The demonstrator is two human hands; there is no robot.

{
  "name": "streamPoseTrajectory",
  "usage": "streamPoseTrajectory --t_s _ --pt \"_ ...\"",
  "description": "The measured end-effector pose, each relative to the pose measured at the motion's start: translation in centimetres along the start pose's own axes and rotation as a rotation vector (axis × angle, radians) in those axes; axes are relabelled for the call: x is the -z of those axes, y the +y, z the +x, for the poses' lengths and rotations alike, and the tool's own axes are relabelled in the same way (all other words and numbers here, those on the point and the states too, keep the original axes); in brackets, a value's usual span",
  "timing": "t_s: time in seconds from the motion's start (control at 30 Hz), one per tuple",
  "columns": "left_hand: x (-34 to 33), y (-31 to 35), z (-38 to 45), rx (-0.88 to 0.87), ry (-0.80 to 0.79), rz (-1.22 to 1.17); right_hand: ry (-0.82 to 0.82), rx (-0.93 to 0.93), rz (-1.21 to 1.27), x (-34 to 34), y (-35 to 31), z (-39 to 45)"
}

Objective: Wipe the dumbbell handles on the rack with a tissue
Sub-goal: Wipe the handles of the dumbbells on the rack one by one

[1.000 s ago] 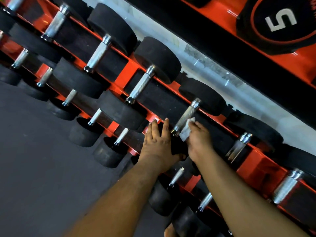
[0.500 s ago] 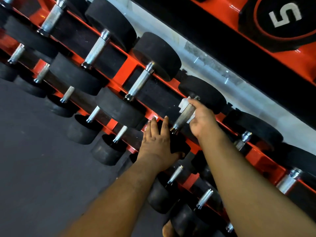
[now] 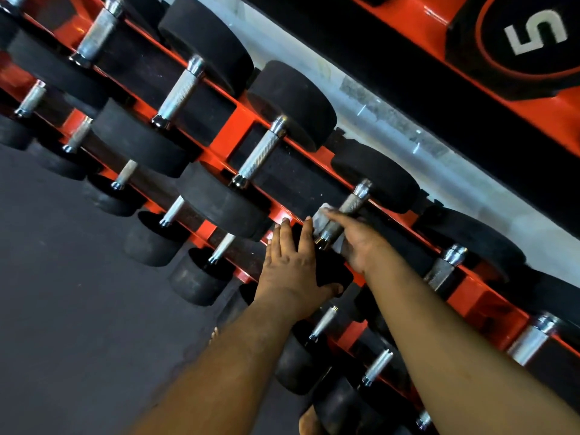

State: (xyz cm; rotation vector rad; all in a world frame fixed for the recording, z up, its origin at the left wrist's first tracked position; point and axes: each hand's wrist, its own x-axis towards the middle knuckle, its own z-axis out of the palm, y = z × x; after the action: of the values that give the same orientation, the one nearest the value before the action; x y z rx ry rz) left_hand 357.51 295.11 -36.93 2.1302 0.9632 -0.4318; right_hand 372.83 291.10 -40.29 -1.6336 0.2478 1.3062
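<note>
On the upper tier of the rack, the right hand (image 3: 354, 243) is wrapped around a knurled steel handle (image 3: 342, 215), pinching a white tissue (image 3: 323, 216) between fingers and metal so that the paper covers the lower half of the bar, near its front collar. The left hand (image 3: 290, 271) lies just beside it with fingers straight, pressed flat on the black front head of the same dumbbell (image 3: 329, 268), apparently steadying the weight; it holds nothing. The step in hand looks like the wiping stroke along this one bar, and the bare upper stretch toward the rear head suggests the pass is only partly through. The next move would call for sliding or twisting the tissue up the remaining knurling while the flat hand keeps the weight from rolling, then shifting to a neighbouring handle (image 3: 260, 152). Outward from the hands, the red rack (image 3: 233, 127) carries rows of black round-headed dumbbells on sloping tiers lined with black padding, larger ones above and smaller ones below. Beneath lies a dark grey floor (image 3: 78, 309), behind runs a pale strip of wall or floor, and at the upper right a black plate marked 5 (image 3: 533, 32) rests on another red frame.
</note>
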Motion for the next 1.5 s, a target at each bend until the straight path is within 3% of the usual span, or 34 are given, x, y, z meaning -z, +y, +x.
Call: streamPoseTrajectory --t_s 0.17,0.33,0.53,0.63,0.7,0.8,0.87,0.97,1.07,1.13,1.2,1.27,1.4,1.5 --pt "0.0 -0.1 0.0 -0.003 0.0 0.009 0.039 0.182 0.135 0.5 -2.5 0.4" --pt "0.1 0.0 0.0 -0.004 0.002 -0.012 0.106 -0.028 -0.258 0.1 1.8 -0.5" --pt "0.0 0.0 -0.1 -0.005 0.005 -0.028 0.145 0.289 -0.813 1.6 3.6 -4.1" --pt "0.0 0.1 -0.2 -0.005 0.013 -0.027 0.007 0.334 -0.726 2.3 1.9 -5.0" --pt "0.0 0.2 -0.1 0.0 0.01 -0.027 0.018 0.499 -0.618 2.4 0.0 -4.8" --pt "0.1 0.2 -0.1 0.009 0.008 -0.015 0.202 1.044 -1.017 2.1 -2.1 -3.8" --pt "0.2 0.2 -0.2 0.007 0.004 -0.013 0.147 1.237 -1.454 2.8 -1.7 -2.0" --pt "0.3 0.1 -0.2 0.002 -0.001 -0.013 0.004 1.267 -1.833 4.4 0.6 -0.5" --pt "0.1 0.1 -0.1 -0.001 0.004 -0.02 -0.296 1.374 -1.921 5.7 1.6 -0.8" --pt "0.1 0.1 -0.2 -0.002 0.009 -0.018 -0.229 1.385 -2.022 6.3 0.7 -0.9" --pt "0.1 0.1 -0.2 0.004 0.001 -0.013 0.057 1.266 -2.013 6.5 0.0 -0.6" --pt "0.2 0.1 -0.1 0.011 -0.006 -0.015 0.148 1.222 -1.923 5.7 0.2 -0.6" --pt "0.2 0.1 -0.1 0.001 -0.001 -0.023 -0.26 1.321 -1.851 3.9 1.1 -1.3" --pt "0.3 0.2 -0.3 -0.01 0.009 -0.032 -0.399 1.151 -1.601 4.5 1.0 -2.4"
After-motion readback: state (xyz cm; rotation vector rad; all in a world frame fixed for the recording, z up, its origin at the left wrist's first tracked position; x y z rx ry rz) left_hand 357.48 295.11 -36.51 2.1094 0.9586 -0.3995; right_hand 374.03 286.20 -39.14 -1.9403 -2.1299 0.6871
